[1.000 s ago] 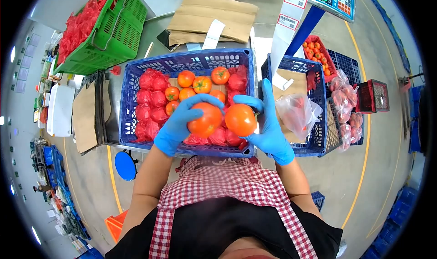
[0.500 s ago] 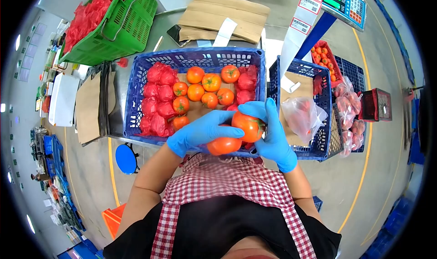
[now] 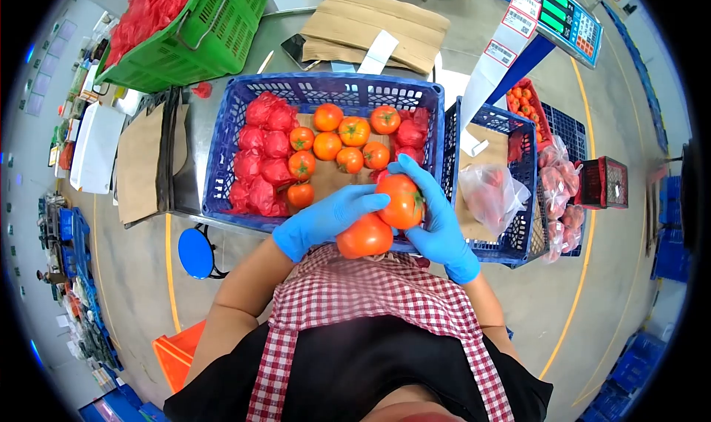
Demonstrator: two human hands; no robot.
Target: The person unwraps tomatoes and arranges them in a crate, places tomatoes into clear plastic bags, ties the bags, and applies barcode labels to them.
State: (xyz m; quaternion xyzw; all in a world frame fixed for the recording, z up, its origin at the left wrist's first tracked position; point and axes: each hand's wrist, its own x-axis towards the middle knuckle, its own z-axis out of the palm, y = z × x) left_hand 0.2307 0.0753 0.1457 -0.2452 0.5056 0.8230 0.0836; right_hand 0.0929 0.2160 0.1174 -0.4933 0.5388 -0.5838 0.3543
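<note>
L hand (image 3: 322, 219) grasps lower tomato (image 3: 364, 238), R hand (image 3: 443, 234) curls fingers round upper tomato (image 3: 401, 202), both at near side of blue crate (image 3: 333, 80). Lower one may drop if L grip, partly hidden, is weak; squeezing tog. could bruise skins. Farther, loose tomatoes (image 3: 327, 146) may roll if crate gets bumped.

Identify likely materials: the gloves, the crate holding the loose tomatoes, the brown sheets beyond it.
Gloves: probably nitrile or latex, satin; thin and close-fitting. Crate: likely molded plastic, slightly glossy, given its latticed walls. Brown sheets: apparently cardboard, matte, with straight creases.
</note>
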